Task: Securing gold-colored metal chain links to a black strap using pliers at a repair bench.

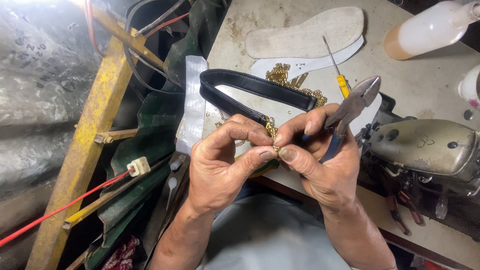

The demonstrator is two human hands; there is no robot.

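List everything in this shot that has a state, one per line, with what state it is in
left hand: pinching the gold chain, fingertips meeting the right hand's
right hand: pinching the same link, pliers tucked in the palm
pliers: jaws shut, pointing up, gripping nothing
gold chain: attached to the strap end, rest heaped on the table
black strap: folded into a loop, lying flat
insoles: stacked, lying flat
screwdriver: lying loose
bottle: tipped on its side

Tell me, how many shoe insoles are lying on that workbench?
2. A beige insole lies at the far side of the workbench; a white insole sits just beneath it, partly covered. More could be hidden under the gold chain or the strap.
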